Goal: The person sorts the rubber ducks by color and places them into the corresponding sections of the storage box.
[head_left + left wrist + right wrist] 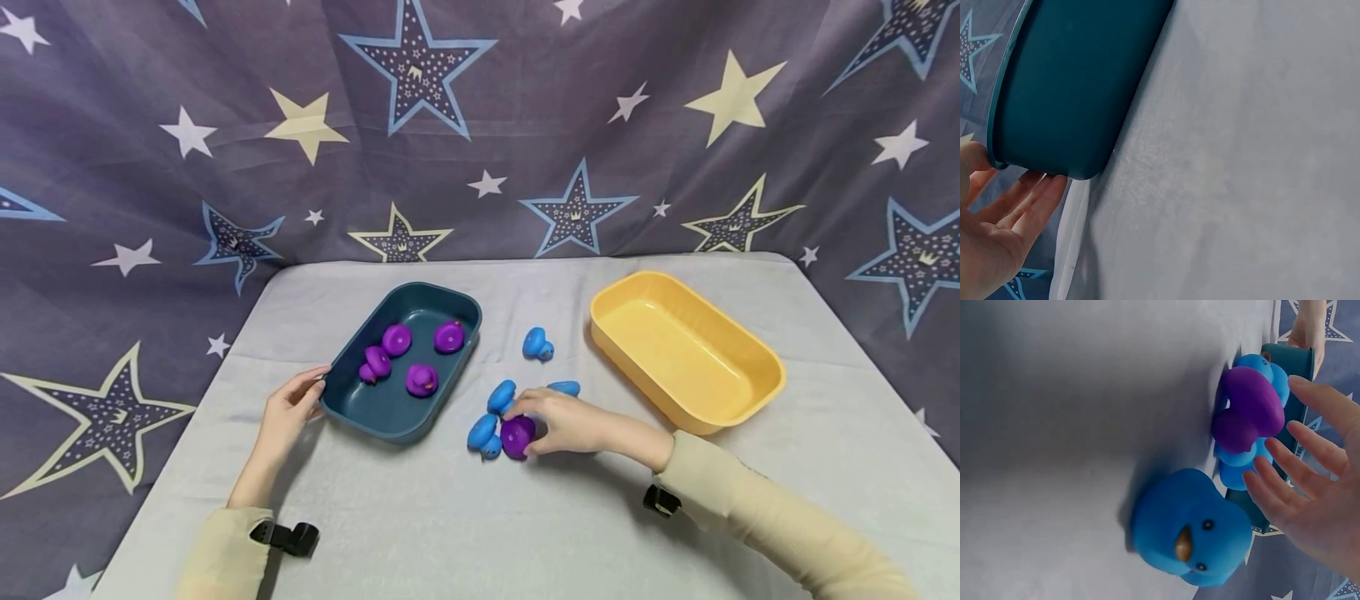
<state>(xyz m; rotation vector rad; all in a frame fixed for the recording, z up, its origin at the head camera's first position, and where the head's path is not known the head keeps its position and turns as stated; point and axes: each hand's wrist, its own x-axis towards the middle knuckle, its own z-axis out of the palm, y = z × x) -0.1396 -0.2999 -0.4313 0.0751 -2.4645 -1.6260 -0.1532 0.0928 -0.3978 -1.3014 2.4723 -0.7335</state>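
Observation:
My left hand [292, 404] grips the near left corner of the dark teal bin [397, 429]. In the left wrist view several fingertips [1054, 184] lie against its outer end wall. Several purple rubber ducks [422, 380] are inside the bin. My right hand [562, 421] reaches around another purple duck [517, 437] on the table. In the right wrist view its fingers are spread and rather straight beside the duck, with a gap showing. Blue rubber ducks [483, 436] crowd around this purple duck; one blue duck [1191, 528] looms close to the right wrist camera.
A yellow bin [686, 358] with nothing in it stands at the right. One blue duck [537, 343] lies apart between the two bins. A pale cloth [420, 525] covers the table, and a star-patterned curtain [480, 150] hangs behind and at the sides.

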